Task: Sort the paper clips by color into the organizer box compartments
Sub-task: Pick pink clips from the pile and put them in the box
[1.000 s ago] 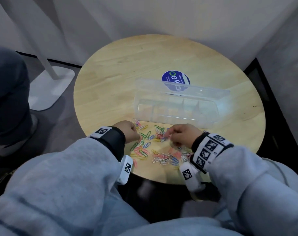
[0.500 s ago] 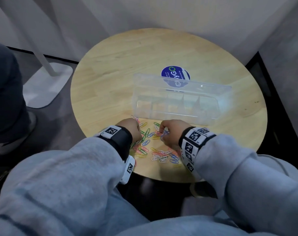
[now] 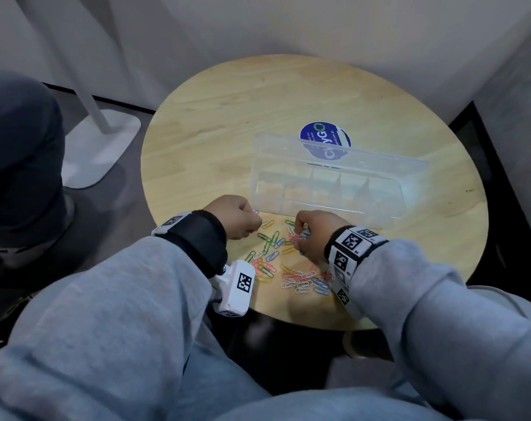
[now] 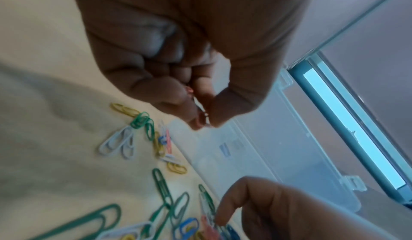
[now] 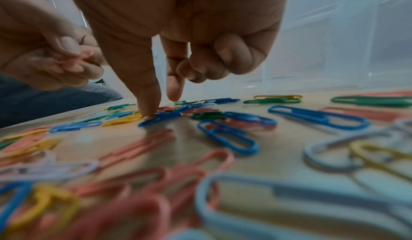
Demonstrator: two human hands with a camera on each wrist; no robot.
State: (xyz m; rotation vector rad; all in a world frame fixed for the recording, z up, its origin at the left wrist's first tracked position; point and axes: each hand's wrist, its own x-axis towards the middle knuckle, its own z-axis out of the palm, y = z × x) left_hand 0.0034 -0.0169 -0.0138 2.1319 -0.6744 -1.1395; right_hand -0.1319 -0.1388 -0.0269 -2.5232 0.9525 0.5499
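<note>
Meanwhile left hand (image 3: 238, 218) pinches pink clips (image 5: 75, 59), right hand (image 3: 314, 233) fingertip presses loose clips (image 3: 300, 279) before organizer box (image 3: 328, 189).

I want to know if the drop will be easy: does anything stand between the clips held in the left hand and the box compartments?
Nothing visible does. The left hand pinches pink clips beside the box's near left corner. The lid stands open behind, and only the low clear front wall lies between.

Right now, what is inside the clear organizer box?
The organizer box shows only empty compartments with dividers; no paper clip is visible inside. Its raised lid partly covers the blue sticker behind.
</note>
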